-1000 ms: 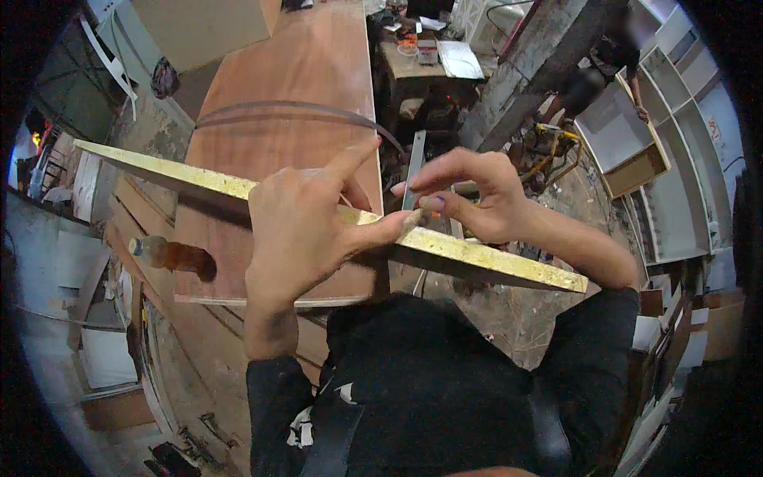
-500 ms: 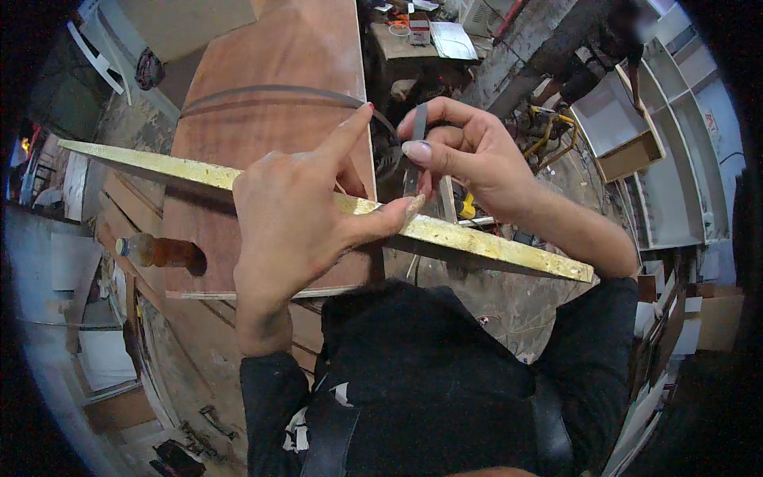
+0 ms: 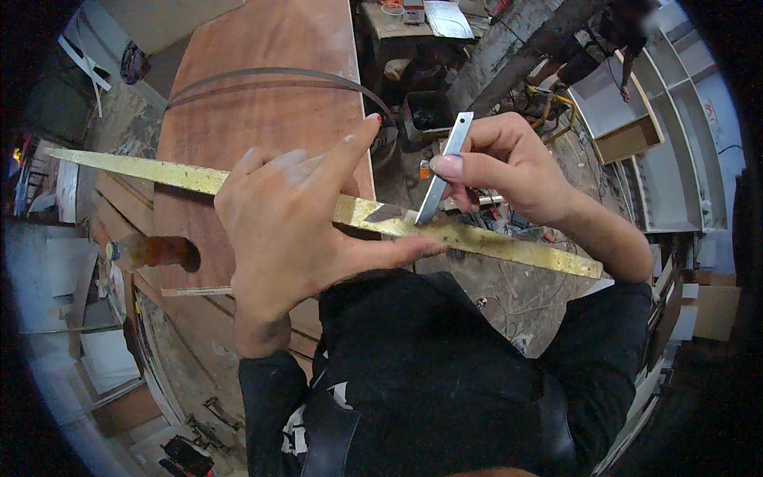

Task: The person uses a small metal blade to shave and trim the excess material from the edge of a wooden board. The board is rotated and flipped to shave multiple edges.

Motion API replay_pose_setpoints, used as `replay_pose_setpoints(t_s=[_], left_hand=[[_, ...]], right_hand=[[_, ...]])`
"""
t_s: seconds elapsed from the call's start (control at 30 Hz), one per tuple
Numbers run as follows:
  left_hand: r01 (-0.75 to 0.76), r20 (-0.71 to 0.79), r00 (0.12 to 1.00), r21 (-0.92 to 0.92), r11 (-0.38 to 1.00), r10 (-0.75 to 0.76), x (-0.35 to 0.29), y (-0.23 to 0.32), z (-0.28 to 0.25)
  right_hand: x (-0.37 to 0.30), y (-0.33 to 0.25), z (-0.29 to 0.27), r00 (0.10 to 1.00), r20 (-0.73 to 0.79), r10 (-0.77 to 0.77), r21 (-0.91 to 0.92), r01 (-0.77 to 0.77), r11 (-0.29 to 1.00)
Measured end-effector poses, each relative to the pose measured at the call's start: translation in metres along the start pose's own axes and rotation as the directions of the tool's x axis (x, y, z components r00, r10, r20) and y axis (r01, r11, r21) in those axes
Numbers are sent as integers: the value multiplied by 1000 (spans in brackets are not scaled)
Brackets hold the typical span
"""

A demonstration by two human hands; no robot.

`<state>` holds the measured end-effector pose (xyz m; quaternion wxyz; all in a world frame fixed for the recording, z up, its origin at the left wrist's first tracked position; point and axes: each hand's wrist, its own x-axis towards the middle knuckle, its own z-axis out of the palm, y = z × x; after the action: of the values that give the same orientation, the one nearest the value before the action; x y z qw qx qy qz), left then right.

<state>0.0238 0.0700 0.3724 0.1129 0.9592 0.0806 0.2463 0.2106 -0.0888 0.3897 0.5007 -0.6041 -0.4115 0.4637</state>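
A long board (image 3: pixel 509 248) stands on edge across my front, its narrow top edge yellowish and blotchy. My left hand (image 3: pixel 290 219) straddles that edge, thumb along the near side, index finger stretched away, other fingers partly hidden behind. Between thumb and finger, a dark patch (image 3: pixel 388 212) lies on the edge. My right hand (image 3: pixel 509 171) pinches a flat metal blade (image 3: pixel 443 168) with a small hole at its upper end. The blade's lower tip is at the board's edge, right of the dark patch. A dark thin strip (image 3: pixel 270 72) arcs behind my left hand; its near end is hidden.
A reddish-brown wooden panel (image 3: pixel 262 40) lies beyond the board. At the left, a bottle of amber liquid (image 3: pixel 152 252) rests on it. Far right, a person (image 3: pixel 608 44) is beside a white cabinet box (image 3: pixel 608 103). Cables (image 3: pixel 509 306) trail over the floor.
My right hand has moved slightly right, and the blade now shows almost whole, tilted with its tip down at the board's edge. My left hand has shifted a little left and down.
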Motion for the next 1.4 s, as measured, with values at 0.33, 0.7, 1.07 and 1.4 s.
replay_pose_setpoints(t_s=[0.33,0.7,1.07,1.4], left_hand=[[-27,-2,1000,36,999,27,3,-1,-1],[-7,63,998,42,999,4,10,-7,-3],[5,95,995,16,1000,-6,3,1,-9],[3,134,991,21,1000,-6,4,1,-12]], right_hand=[[10,14,-1,987,141,71,216,-101,971],[20,7,2,987,138,80,106,-95,990],[17,10,14,990,126,58,116,-73,991],[18,15,14,988,154,21,153,-45,987]])
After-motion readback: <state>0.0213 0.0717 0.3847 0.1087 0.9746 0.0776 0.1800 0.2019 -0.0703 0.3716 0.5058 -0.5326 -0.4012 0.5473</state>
